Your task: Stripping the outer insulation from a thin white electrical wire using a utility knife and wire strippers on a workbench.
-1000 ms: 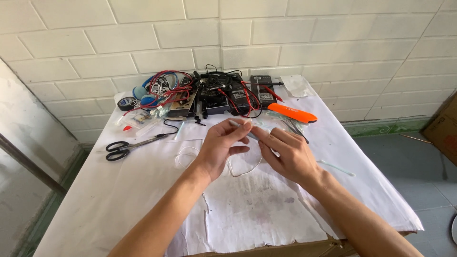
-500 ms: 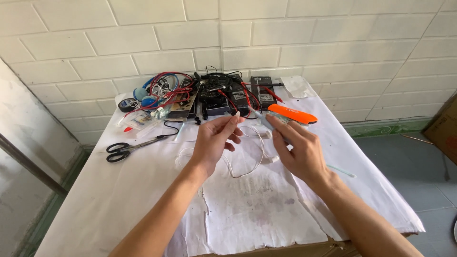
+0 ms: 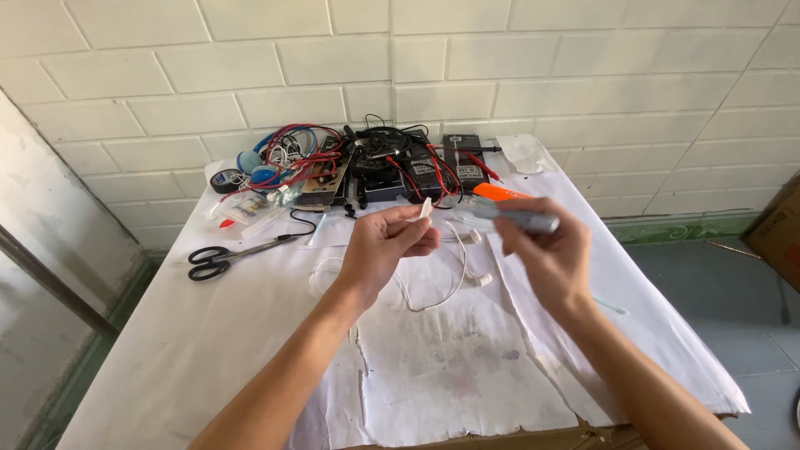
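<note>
Head view: the left hand [image 3: 385,243] is raised off the paper-covered table [image 3: 167,350], pinching the white earphone cable [image 3: 454,262] by its plug. A grey pen-like tool [image 3: 521,219] (newly taken up) is gripped by the right hand [image 3: 546,254], its tip brought near the plug; work on the plug seems begun.

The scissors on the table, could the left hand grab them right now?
Probably not at once. The left hand is pinching a small white plug on a thin white cable. The black-handled scissors lie in the open further left on the white paper, nothing covering them, so the way is free once that hand is empty.
</note>
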